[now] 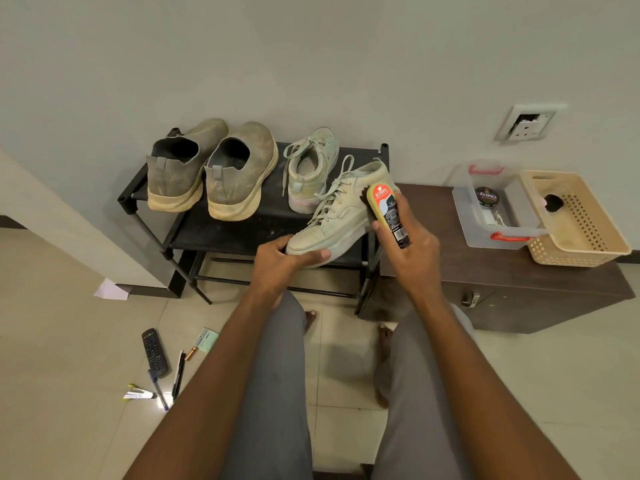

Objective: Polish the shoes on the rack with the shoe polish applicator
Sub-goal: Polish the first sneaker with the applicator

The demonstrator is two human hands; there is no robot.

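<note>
My left hand (282,259) grips the toe of a pale green lace-up sneaker (341,216), holding it tilted above the front edge of the black shoe rack (221,233). My right hand (412,251) holds a yellow shoe polish brush (386,211) whose dark bristles press against the sneaker's heel side. The matching sneaker (311,171) stands on the rack's top shelf. A dusty olive pair of slip-on shoes (211,169) sits to its left, heels toward me.
A dark low cabinet (502,289) stands right of the rack, carrying a clear plastic box (491,206) with a polish tin (486,196) and a beige basket (581,220). On the floor at left lie a remote (154,352), pens and papers. My legs fill the foreground.
</note>
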